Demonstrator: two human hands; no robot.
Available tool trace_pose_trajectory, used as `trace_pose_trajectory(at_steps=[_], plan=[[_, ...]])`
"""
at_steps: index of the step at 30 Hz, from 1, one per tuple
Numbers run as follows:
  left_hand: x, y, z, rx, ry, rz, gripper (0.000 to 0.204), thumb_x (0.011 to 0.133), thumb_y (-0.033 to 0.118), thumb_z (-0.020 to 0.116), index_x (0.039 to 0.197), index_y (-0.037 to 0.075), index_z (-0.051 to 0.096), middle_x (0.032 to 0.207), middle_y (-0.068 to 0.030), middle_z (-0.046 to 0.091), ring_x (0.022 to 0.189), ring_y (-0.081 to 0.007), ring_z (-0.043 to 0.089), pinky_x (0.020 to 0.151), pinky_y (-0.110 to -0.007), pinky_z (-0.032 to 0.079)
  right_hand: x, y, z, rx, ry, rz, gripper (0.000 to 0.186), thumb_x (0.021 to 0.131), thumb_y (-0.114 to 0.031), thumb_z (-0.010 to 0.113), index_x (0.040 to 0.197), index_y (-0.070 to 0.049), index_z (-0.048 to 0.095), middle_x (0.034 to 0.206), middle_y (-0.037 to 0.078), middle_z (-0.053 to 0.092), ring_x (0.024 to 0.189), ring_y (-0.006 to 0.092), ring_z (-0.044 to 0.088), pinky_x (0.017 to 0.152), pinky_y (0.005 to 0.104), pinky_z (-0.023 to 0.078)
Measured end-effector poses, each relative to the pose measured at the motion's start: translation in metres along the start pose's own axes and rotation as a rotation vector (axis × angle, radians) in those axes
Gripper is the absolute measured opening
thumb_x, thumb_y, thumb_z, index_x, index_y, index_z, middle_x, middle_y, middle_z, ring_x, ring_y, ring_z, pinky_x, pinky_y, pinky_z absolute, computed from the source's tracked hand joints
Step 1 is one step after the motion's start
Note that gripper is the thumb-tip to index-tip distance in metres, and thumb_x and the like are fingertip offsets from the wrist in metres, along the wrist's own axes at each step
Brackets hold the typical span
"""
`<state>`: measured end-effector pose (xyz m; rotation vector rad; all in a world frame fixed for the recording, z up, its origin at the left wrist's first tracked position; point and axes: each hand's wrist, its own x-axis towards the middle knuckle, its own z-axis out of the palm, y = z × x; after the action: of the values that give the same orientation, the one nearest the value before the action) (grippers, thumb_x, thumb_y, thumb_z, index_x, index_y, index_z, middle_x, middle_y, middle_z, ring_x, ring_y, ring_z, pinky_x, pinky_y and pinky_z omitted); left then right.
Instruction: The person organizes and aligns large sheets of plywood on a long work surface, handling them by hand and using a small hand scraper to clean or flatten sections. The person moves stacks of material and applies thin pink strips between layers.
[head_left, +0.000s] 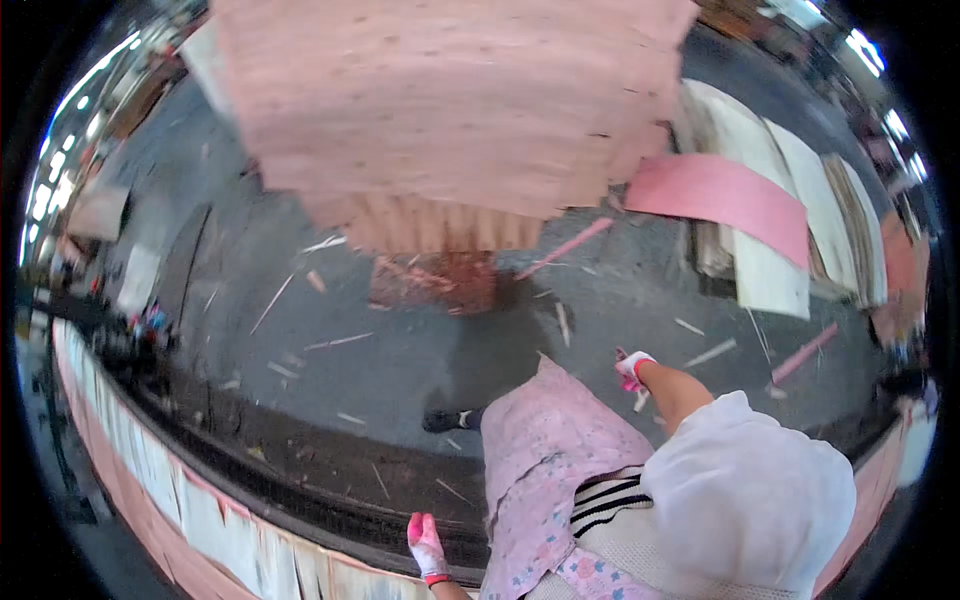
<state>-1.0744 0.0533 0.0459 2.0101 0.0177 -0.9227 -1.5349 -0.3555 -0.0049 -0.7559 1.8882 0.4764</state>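
My left hand (426, 545), in a pink and white glove, is stretched flat with the fingers pointing forward. It lies by a dark rail (300, 500), just past the pale veneer sheets (210, 520) at the lower left, and holds nothing. My right hand (632, 368), gloved the same way, reaches out over the grey floor (420, 350) with its fingers curled. Blur hides whether anything is in it. A small pale wood sliver (641, 401) shows just below it. Ahead stands a large stack of pinkish veneer sheets (460, 100).
A loose pink sheet (720, 190) droops over pale board stacks (790, 200) at the right. Wood slivers and strips litter the floor, with a reddish patch of scraps (435, 282) under the big stack. My black shoe (440, 420) and floral apron (545, 470) fill the lower middle.
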Motion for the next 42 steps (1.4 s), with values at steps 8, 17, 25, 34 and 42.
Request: trace_pose_trajectory(at_steps=[8, 17, 25, 34, 42], plan=[[0.016, -0.007, 0.104, 0.094, -0.535, -0.109, 0.015, 0.088, 0.025, 0.065, 0.094, 0.011, 0.063, 0.077, 0.0025, 0.061, 0.065, -0.0085, 0.054, 0.055, -0.024, 0.044, -0.032, 0.120, -0.059, 0.484, 0.346, 0.105, 0.039, 0.076, -0.014, 0.060, 0.115, -0.005, 0.063, 0.115, 0.020, 0.063, 0.112, 0.0300, 0.059, 0.090, 0.0375, 0.047], [0.039, 0.096, 0.293, 0.473, -0.631, 0.109, 0.017, 0.092, 0.025, 0.054, 0.089, 0.010, 0.061, 0.074, -0.0040, 0.061, 0.067, -0.0130, 0.056, 0.058, -0.029, 0.046, 0.059, 0.113, -0.161, 0.814, 0.659, 0.071, 0.039, 0.080, -0.024, 0.056, 0.117, -0.011, 0.060, 0.114, 0.013, 0.064, 0.106, 0.0290, 0.061, 0.089, 0.0360, 0.049], [0.053, 0.206, 0.513, 0.584, -0.805, -0.120, 0.018, 0.093, 0.027, 0.052, 0.087, 0.011, 0.060, 0.072, -0.0035, 0.059, 0.065, -0.0138, 0.054, 0.055, -0.029, 0.044, 0.141, 0.140, -0.290, 0.992, 0.706, 0.050, 0.032, 0.081, -0.024, 0.055, 0.109, -0.011, 0.062, 0.097, 0.012, 0.067, 0.085, 0.0253, 0.065, 0.074, 0.0351, 0.051], [0.130, 0.294, 0.688, 0.533, -0.978, -0.267, 0.021, 0.093, 0.028, 0.050, 0.085, 0.011, 0.058, 0.071, -0.0030, 0.057, 0.063, -0.0147, 0.052, 0.053, -0.029, 0.043, 0.175, 0.155, -0.340, 1.505, 0.357, 0.271, 0.030, 0.082, -0.022, 0.056, 0.109, -0.007, 0.057, 0.073, 0.013, 0.064, 0.057, 0.0220, 0.063, 0.048, 0.0349, 0.048], [0.041, 0.348, 0.851, 0.852, -1.030, -0.217, 0.021, 0.093, 0.029, 0.048, 0.084, 0.012, 0.056, 0.071, -0.0028, 0.055, 0.061, -0.0160, 0.050, 0.052, -0.029, 0.041, 0.171, 0.207, -0.337, 1.744, 0.373, 0.382, 0.026, 0.090, -0.025, 0.050, 0.110, -0.009, 0.054, 0.086, 0.010, 0.064, 0.062, 0.0199, 0.063, 0.048, 0.0330, 0.048]])
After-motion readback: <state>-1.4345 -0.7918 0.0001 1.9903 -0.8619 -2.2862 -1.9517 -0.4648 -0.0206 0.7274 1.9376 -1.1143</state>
